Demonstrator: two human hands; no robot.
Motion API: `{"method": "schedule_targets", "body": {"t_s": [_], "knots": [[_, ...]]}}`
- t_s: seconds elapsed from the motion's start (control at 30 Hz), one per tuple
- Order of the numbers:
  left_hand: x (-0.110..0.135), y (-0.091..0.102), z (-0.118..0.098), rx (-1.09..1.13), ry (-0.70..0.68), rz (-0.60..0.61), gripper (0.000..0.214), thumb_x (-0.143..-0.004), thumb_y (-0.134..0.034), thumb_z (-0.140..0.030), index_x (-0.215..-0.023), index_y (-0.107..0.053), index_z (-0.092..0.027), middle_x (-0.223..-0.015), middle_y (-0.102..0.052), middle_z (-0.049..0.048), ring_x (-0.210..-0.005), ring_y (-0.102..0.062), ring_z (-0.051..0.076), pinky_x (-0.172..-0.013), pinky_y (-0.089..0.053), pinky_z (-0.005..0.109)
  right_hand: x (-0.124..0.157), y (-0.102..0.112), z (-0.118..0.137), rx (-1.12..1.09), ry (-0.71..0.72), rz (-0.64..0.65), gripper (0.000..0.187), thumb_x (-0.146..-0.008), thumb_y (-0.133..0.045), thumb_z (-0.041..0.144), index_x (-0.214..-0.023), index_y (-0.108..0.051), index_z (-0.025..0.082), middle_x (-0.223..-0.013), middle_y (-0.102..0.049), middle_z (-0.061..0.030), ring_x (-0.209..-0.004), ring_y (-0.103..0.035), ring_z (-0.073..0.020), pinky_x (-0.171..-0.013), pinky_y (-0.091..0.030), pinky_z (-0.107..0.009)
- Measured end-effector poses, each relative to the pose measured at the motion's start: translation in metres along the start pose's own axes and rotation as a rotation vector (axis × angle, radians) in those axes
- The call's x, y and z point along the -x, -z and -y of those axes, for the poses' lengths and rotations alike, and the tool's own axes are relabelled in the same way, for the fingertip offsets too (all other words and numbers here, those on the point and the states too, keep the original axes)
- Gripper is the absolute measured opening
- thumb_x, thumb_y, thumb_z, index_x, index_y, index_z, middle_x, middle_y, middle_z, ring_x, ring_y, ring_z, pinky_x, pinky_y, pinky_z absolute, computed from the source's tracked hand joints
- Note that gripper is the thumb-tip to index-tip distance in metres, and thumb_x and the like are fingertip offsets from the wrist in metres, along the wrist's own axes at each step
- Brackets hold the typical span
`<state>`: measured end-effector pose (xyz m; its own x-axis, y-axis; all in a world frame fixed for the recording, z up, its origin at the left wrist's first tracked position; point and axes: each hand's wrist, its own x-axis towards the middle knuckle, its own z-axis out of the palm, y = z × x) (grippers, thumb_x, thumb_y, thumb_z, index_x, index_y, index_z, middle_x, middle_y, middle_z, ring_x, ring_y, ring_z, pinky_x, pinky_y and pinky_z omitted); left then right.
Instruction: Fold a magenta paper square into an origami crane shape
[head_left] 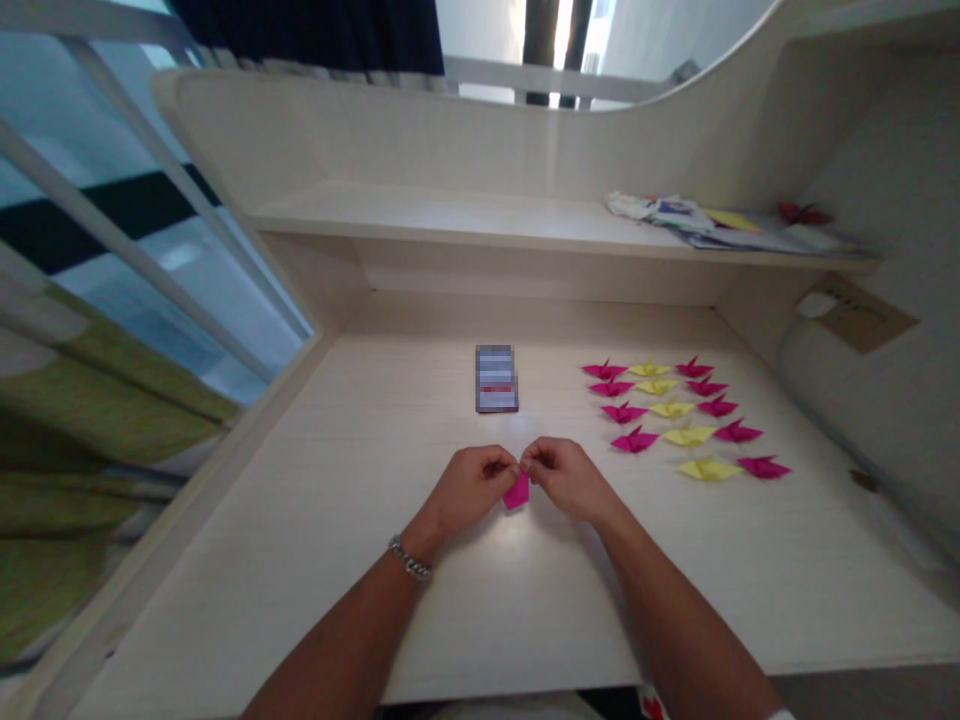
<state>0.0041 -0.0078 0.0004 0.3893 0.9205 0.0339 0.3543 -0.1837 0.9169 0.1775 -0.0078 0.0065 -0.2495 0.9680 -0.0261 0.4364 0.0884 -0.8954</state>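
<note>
Fingers (508, 474) of the left hand (471, 487) and the right hand (568, 480) pinch the upper part of the folded magenta paper (516, 495), which is between the hands, over the pale, smooth desk (300, 530). It should be very light, crisp at creases, easily torn — better held by its edges, softly. To the right lie magenta cranes (636, 440) and yellow cranes (689, 436), thin and sharply pointed — also easy to crush.

Inspection count: nine pink paper cranes (634, 440) and five yellow paper cranes (688, 436) in rows at right. Also two hands (474, 486), one pink paper piece (516, 494), one phone (496, 379), one bracelet (409, 559).
</note>
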Motion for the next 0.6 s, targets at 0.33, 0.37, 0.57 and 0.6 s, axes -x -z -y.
{"method": "schedule_targets", "body": {"t_s": [0.33, 0.37, 0.57, 0.6], "knots": [[0.002, 0.008, 0.0, -0.045, 0.031, 0.033, 0.017, -0.073, -0.052, -0.019, -0.072, -0.069, -0.015, -0.058, -0.063, 0.0004, -0.054, -0.054, 0.012, -0.053, -0.039, 0.022, -0.004, 0.02, -0.013, -0.191, -0.065, -0.047, 0.01, -0.07, -0.055, 0.022, -0.066, -0.061, 0.015, -0.057, -0.056, 0.0011, -0.055, -0.049, -0.0117, -0.054, -0.037, -0.023], [0.002, 0.009, 0.0, -0.039, 0.036, 0.034, 0.017, -0.073, -0.053, -0.02, -0.072, -0.069, -0.015, -0.058, -0.063, 0.0004, -0.053, -0.054, 0.012, -0.053, -0.04, 0.022, -0.005, 0.023, -0.014, -0.209, -0.064, -0.055, 0.01, -0.07, -0.055, 0.022, -0.065, -0.06, 0.015, -0.056, -0.055, 0.0015, -0.053, -0.048, -0.0114, -0.053, -0.036, -0.023], [0.0, 0.008, 0.001, 0.094, 0.044, -0.05, 0.012, -0.075, -0.056, -0.02, -0.076, -0.068, -0.014, -0.069, -0.068, 0.0039, -0.063, -0.061, 0.014, -0.062, -0.048, 0.025, -0.007, 0.032, -0.021, -0.289, -0.069, -0.123, 0.014, -0.07, -0.059, 0.028, -0.063, -0.059, 0.015, -0.052, -0.052, 0.003, -0.049, -0.044, -0.0102, -0.05, -0.034, -0.023], [0.0, 0.006, 0.001, 0.129, 0.024, -0.071, 0.013, -0.074, -0.058, -0.019, -0.082, -0.068, -0.014, -0.078, -0.07, 0.0056, -0.07, -0.063, 0.015, -0.068, -0.05, 0.026, -0.008, 0.03, -0.021, -0.3, -0.076, -0.101, 0.015, -0.07, -0.059, 0.029, -0.063, -0.06, 0.015, -0.051, -0.052, 0.0029, -0.048, -0.045, -0.0102, -0.05, -0.034, -0.024]]}}
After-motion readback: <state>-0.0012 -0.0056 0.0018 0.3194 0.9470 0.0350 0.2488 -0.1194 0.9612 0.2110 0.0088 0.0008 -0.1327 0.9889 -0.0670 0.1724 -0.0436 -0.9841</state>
